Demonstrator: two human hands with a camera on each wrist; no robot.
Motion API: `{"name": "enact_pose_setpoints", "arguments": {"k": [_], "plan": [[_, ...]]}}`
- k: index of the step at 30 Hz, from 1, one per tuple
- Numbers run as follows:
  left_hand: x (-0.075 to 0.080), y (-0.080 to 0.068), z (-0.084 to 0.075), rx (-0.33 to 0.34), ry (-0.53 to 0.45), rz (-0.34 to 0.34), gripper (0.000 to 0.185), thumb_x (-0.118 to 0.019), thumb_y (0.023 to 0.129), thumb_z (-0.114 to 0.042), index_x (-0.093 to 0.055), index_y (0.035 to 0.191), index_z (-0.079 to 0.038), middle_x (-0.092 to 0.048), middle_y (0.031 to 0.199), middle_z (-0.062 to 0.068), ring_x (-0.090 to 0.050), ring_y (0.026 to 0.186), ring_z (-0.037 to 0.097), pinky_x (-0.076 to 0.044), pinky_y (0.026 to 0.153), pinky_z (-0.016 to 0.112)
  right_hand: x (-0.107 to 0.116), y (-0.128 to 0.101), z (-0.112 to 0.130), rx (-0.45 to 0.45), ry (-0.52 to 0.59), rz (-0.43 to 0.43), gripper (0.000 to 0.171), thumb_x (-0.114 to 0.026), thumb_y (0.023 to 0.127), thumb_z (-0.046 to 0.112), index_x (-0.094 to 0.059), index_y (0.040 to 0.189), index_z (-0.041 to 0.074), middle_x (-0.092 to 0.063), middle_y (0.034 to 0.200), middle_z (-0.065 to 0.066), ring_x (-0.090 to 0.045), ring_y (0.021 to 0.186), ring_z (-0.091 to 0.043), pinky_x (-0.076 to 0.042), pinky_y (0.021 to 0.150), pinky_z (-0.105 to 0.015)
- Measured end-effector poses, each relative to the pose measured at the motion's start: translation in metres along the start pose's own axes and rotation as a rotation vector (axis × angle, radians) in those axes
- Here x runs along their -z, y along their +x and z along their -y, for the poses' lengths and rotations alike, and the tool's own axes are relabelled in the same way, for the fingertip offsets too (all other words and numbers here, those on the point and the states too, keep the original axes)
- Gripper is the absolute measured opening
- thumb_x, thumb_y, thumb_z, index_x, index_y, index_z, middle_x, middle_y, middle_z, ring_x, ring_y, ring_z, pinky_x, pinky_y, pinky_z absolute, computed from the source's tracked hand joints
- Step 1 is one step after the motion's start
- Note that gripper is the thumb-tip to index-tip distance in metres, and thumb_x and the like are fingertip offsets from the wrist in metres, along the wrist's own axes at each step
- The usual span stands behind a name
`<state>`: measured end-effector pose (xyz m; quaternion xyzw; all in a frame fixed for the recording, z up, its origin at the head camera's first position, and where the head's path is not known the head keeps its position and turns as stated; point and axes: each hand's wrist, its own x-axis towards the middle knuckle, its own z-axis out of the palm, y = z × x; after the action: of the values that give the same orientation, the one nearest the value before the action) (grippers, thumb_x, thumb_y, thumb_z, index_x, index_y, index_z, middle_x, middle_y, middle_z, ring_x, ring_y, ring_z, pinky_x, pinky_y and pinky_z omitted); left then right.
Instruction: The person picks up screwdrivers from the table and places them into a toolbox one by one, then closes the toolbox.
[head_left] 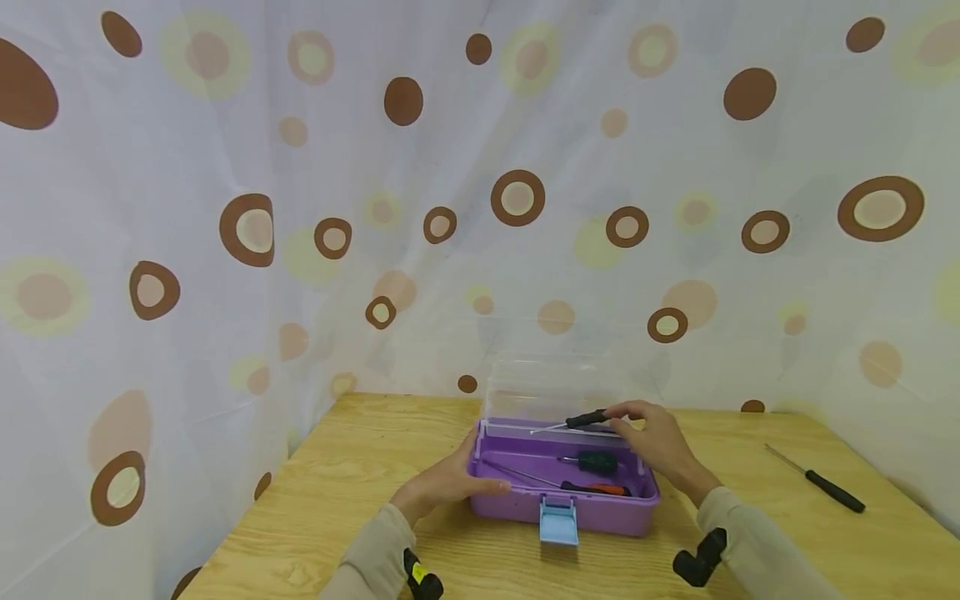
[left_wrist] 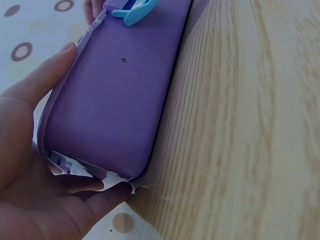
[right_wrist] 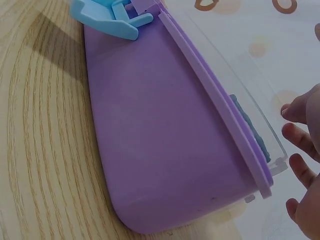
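Observation:
My right hand (head_left: 663, 442) is over the right end of a purple toolbox (head_left: 517, 507), with a screwdriver (head_left: 588, 419) at its fingertips. That screwdriver has a black handle, and its shaft points left over the box. On the box's left end rests my left hand (head_left: 450, 479), its thumb along the front rim and fingers round the end wall (left_wrist: 107, 112). Inside lie a dark green-handled screwdriver (head_left: 597, 462), a black-handled one with a long shaft (head_left: 525, 475), and a red-orange handle (head_left: 609, 489). The right wrist view shows right fingers (right_wrist: 300, 135) beside the rim, the screwdriver out of sight.
Another black-handled screwdriver (head_left: 836, 492) lies on the wooden table (head_left: 360, 450) at the right. The box's transparent lid (head_left: 543, 383) stands raised at the back, and its light blue latch (head_left: 558, 523) hangs down in front. A patterned curtain (head_left: 450, 150) rises behind the table.

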<state>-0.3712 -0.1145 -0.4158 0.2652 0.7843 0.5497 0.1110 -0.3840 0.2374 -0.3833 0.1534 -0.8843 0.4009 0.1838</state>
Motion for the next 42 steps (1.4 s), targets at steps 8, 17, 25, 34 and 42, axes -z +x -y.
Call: {"name": "enact_pose_setpoints", "arguments": {"k": [8,17,25,34,42], "plan": [[0.002,-0.005,-0.002,0.007,0.007,-0.024,0.118,-0.082,0.088,-0.031,0.004,0.167,-0.015,-0.020,0.169,0.015,-0.023,0.151,0.039,-0.014,0.121,0.060,0.014,-0.002,-0.006,0.011,0.007,-0.015,0.026,-0.063,0.104,0.019,-0.073,0.122,0.003,-0.065,0.129,-0.022,-0.055,0.120,-0.044,-0.046,0.096,-0.064],[0.002,-0.002,-0.003,0.014,0.018,-0.013,0.118,-0.081,0.089,-0.030,0.006,0.167,-0.015,-0.016,0.170,0.016,-0.019,0.152,0.039,-0.013,0.121,0.060,0.046,-0.011,-0.024,0.003,-0.003,-0.042,0.032,-0.061,0.106,0.021,-0.070,0.128,0.000,-0.064,0.128,-0.025,-0.054,0.120,-0.045,-0.045,0.093,-0.066],[0.001,0.000,-0.003,-0.001,0.006,0.002,0.118,-0.081,0.090,-0.030,0.007,0.166,-0.016,-0.020,0.168,0.015,-0.024,0.151,0.039,-0.015,0.121,0.059,0.075,-0.018,-0.050,0.008,-0.037,-0.111,0.035,-0.058,0.108,0.023,-0.067,0.131,-0.001,-0.063,0.126,-0.027,-0.052,0.116,-0.045,-0.047,0.084,-0.062],[0.001,0.000,0.001,0.003,0.003,0.000,0.118,-0.082,0.089,-0.032,0.005,0.167,-0.019,-0.019,0.168,0.014,-0.025,0.150,0.038,-0.015,0.121,0.059,0.088,-0.026,-0.070,-0.047,-0.065,-0.116,0.041,-0.056,0.108,0.028,-0.064,0.135,-0.002,-0.060,0.130,-0.027,-0.052,0.116,-0.044,-0.049,0.078,-0.050],[-0.001,0.001,0.000,0.015,0.014,0.010,0.115,-0.079,0.091,-0.031,0.006,0.167,-0.022,-0.020,0.168,0.012,-0.027,0.149,0.037,-0.016,0.120,0.060,0.096,-0.033,-0.079,-0.058,-0.074,-0.118,0.044,-0.054,0.109,0.030,-0.062,0.136,-0.004,-0.056,0.132,-0.028,-0.051,0.115,-0.043,-0.050,0.077,-0.049]]}}
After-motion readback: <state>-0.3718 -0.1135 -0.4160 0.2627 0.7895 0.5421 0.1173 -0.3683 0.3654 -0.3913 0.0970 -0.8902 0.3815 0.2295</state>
